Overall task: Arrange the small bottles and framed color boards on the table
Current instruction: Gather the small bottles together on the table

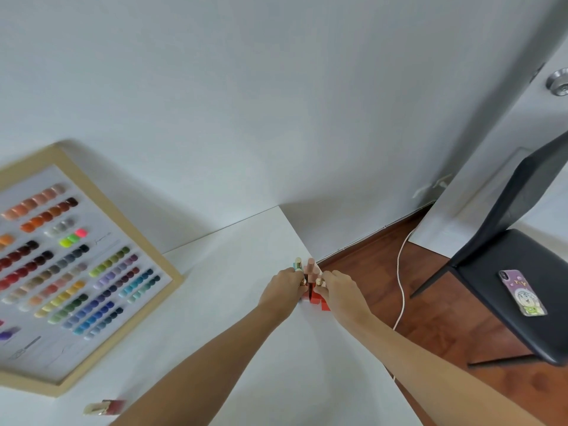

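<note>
Both hands, left (284, 282) and right (336, 285), pinch small bottles (310, 269) clustered at the worktop (230, 287) corner; exact count unclear. One color board (70, 265).

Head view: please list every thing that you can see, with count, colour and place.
board: 1, beige frame, many colour swatches, left on table
bottles: cluster, count unclear, red, pink, teal, table's far corner
bottle: 1, red, gold cap, lying at near edge
table: 1, white
chair: 1, black, right
phone: 1, purple case, on chair
cable: 1, white, on floor
left hand: on cluster
right hand: on cluster
</note>
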